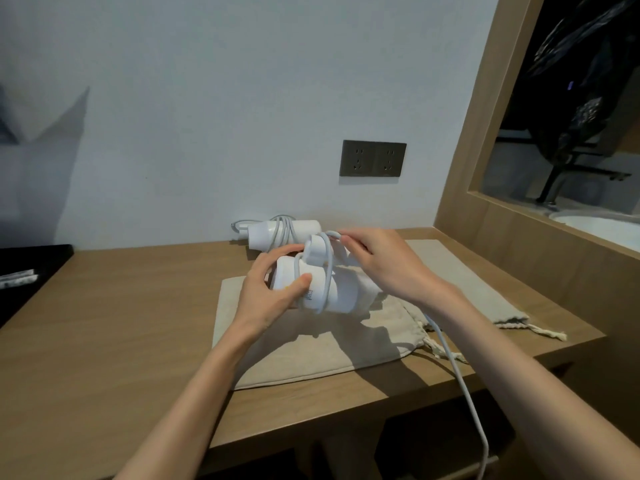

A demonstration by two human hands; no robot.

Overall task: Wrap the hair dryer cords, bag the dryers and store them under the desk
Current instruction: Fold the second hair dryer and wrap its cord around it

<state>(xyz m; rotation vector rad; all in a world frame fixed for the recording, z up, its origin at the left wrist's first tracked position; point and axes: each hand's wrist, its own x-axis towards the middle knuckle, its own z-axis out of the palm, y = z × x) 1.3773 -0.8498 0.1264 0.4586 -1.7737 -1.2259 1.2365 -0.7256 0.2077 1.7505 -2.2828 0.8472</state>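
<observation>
Head view: white plastic hair dryer (pixel 343 292) was held steady by left hand (pixel 273 292), grey cord (pixel 329 261) pinched by right hand (pixel 384 261) for winding.

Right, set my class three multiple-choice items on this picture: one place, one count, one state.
1. Where is the second hair dryer? A on the desk by the wall; B in a bag; C on the floor.
2. How many cloth bags are out? A one; B two; C four.
3. The held dryer's cord is: A fully wrapped; B partly wrapped, trailing off the desk; C plugged in.
Answers: A, it lies at the wall; B, both lie flat; B, right hand pinches a loop, left hand grips the dryer.
</observation>
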